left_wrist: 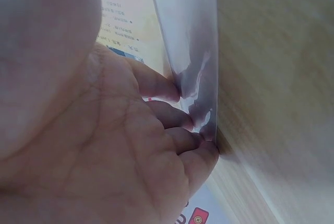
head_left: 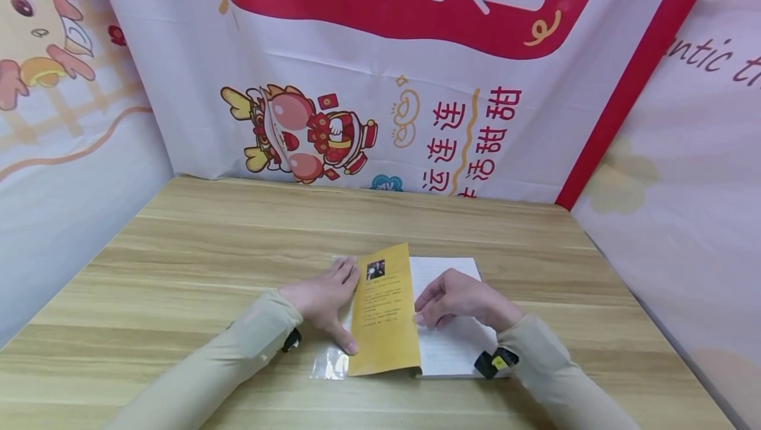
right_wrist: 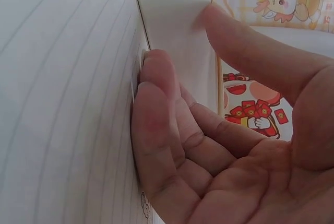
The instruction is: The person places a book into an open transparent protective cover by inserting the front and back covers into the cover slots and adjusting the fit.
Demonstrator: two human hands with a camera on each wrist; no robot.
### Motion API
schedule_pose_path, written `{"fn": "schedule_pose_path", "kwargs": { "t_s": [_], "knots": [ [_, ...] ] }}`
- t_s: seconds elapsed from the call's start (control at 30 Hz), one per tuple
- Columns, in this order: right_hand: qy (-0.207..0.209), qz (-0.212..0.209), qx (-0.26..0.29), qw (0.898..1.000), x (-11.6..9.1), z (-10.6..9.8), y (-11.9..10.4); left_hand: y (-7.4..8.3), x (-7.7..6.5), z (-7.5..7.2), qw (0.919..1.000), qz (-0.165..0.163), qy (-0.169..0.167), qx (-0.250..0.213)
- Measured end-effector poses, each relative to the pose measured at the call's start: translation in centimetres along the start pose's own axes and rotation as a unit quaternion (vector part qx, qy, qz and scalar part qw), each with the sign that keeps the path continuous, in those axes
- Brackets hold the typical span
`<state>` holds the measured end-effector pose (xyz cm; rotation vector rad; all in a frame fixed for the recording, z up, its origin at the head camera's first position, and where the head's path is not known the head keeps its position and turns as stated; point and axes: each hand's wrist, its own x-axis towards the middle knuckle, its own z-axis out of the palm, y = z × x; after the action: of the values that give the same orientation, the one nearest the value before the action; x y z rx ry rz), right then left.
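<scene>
Beige sleeves (head_left: 220, 358) flank yellow cover (head_left: 383, 334) beside clear film (head_left: 330, 363).

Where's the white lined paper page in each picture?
Head: the white lined paper page is right of the yellow paper cover.
Left wrist: not in it.
Right wrist: page on the left side, beside the fingers.
Shared landmark: printed red packets, in all three.

Beyond the wood-grain tabletop (head_left: 113, 324) I saw a white hanging (head_left: 184, 86) with a sideways cartoon figure (head_left: 294, 134) and red lettering (head_left: 440, 148); a red stripe (head_left: 634, 80) edged its right side, and a cartoon-printed sheet (head_left: 65, 159) hung left.
</scene>
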<state>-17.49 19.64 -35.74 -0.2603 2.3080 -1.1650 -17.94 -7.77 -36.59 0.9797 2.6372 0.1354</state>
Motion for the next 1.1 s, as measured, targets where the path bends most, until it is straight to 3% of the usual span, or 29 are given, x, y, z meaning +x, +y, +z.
{"fn": "schedule_pose_path", "kwargs": {
  "t_s": [1.1],
  "knots": [
    [0.02,0.011,-0.03,0.999,-0.21,0.71,-0.4,0.14,-0.02,0.05,1.0,-0.01,0.001,-0.002]
  ]
}}
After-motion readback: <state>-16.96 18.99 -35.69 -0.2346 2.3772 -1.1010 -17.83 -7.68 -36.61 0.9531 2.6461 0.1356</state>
